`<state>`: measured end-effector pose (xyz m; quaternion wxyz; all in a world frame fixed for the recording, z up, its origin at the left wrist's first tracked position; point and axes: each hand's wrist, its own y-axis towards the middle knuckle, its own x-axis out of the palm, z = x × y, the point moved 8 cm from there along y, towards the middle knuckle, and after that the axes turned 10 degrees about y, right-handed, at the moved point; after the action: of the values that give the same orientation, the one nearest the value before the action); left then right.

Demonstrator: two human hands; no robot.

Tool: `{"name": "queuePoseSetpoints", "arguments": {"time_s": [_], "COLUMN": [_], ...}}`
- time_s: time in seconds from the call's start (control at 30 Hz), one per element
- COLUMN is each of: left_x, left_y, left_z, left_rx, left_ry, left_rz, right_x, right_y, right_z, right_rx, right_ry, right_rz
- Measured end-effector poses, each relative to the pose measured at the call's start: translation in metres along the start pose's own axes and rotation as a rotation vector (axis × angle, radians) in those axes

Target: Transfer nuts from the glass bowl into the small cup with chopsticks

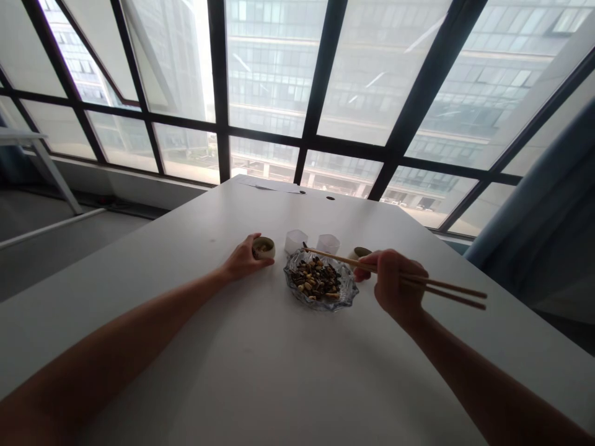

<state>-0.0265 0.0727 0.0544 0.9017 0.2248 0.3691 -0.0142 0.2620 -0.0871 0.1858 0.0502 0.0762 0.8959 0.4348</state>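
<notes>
My left hand (242, 257) is closed around the side of a small round cup (267, 254) with a few pale bits inside. In my right hand (398, 286) is a pair of wooden chopsticks (444, 287). Their tips reach left over the far rim of a scalloped clear glass bowl (348, 295), and a small dark seed (305, 244) appears at the tips. A mix of striped sunflower seeds and tan nuts (318, 277) fills the bowl. Beyond it stand two translucent white cups (295, 240). Another small round cup (361, 252) is partly hidden behind my right fingers.
All of this stands on a large white table (260, 371). Two dark cable holes (330, 198) show near its far edge, beside a thin flat sheet (267, 188). Tall black-framed windows rise behind. A blue curtain (534, 204) hangs at right; another white table (23, 134) stands far left.
</notes>
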Motion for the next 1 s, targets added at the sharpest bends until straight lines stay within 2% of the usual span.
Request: {"name": "queuePoseSetpoints", "arguments": {"time_s": [0.07, 0.13, 0.23, 0.3, 0.4, 0.47, 0.57, 0.67, 0.77, 0.87, 1.0], "left_x": [-0.002, -0.004, -0.007, -0.007, -0.007, -0.006, -0.006, -0.006, -0.006, -0.007, -0.007], "left_y": [-0.001, -0.002, -0.004, -0.005, -0.005, -0.005, -0.004, -0.003, -0.003, -0.003, -0.003], "left_z": [0.004, 0.01, 0.018, 0.019, 0.019, 0.017, 0.015, 0.014, 0.012, 0.011, 0.01], "left_rx": [0.022, 0.07, 0.128, 0.136, 0.129, 0.12, 0.112, 0.111, 0.106, 0.095, 0.077], "left_ry": [0.01, 0.019, 0.031, 0.043, 0.05, 0.045, 0.048, 0.057, 0.056, 0.062, 0.062], "left_rz": [0.023, 0.051, 0.081, 0.086, 0.08, 0.083, 0.089, 0.093, 0.097, 0.094, 0.071], "right_x": [0.022, 0.04, 0.056, 0.057, 0.037, 0.002, -0.064, -0.102, -0.112, -0.102, -0.091], "right_y": [-0.005, -0.011, -0.015, -0.014, -0.002, 0.014, 0.032, 0.037, 0.036, 0.036, 0.034], "right_z": [-0.019, -0.028, -0.032, -0.029, -0.014, 0.002, 0.028, 0.042, 0.047, 0.051, 0.038], "right_rx": [-0.197, -0.33, -0.405, -0.4, -0.325, -0.224, -0.003, 0.09, 0.126, 0.175, 0.189], "right_ry": [-0.114, -0.16, -0.185, -0.194, -0.276, -0.386, -0.536, -0.623, -0.669, -0.697, -0.55], "right_rz": [-0.174, -0.293, -0.36, -0.367, -0.321, -0.179, 0.074, 0.144, 0.118, 0.019, 0.114]}}
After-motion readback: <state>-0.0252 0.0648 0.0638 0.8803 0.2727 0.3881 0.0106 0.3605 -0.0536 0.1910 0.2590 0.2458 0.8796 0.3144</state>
